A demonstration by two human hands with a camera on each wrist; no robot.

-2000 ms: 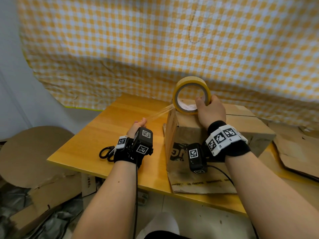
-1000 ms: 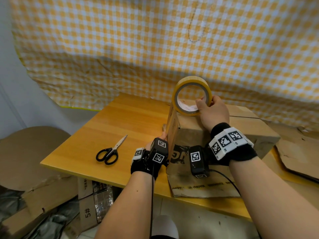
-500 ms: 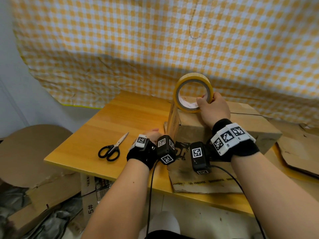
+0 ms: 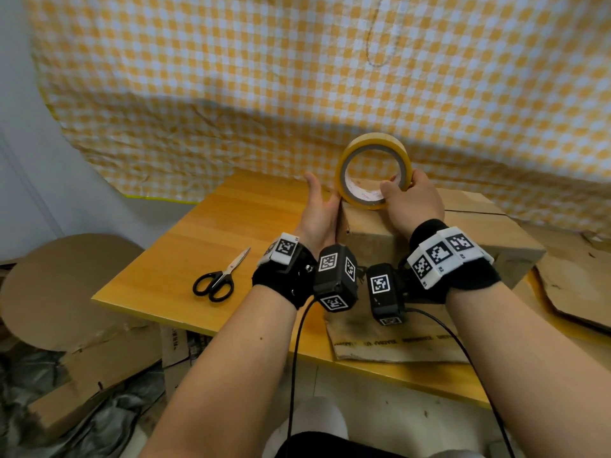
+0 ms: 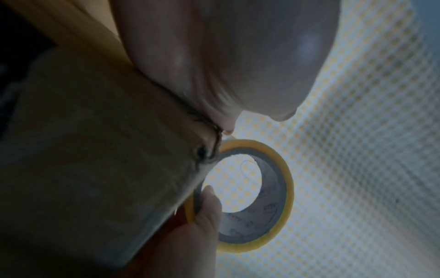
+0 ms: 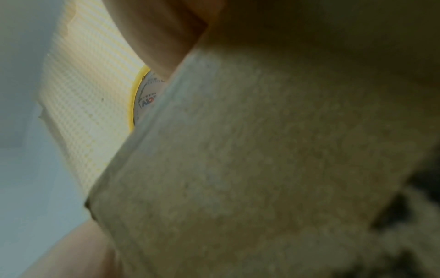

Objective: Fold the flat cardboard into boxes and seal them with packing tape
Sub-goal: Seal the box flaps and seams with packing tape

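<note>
Left hand [image 4: 319, 209] lies along the box [image 4: 373, 233] end face; its fingertips are hidden behind the box edge, so contact with the tape roll [image 4: 373, 171] can't be told. Wrist cameras cover the box's lower front, print unreadable. Right wrist view blurred, cardboard filling it, only a sliver of roll showing; flat cardboard [image 4: 582, 285] cut off at right edge.

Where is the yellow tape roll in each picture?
Head: tape roll upper middle, standing on the box.
Left wrist: tape roll lower middle, beside the box edge.
Right wrist: only a sliver upper left, behind the box.
Shared landmark: checked cloth.
</note>
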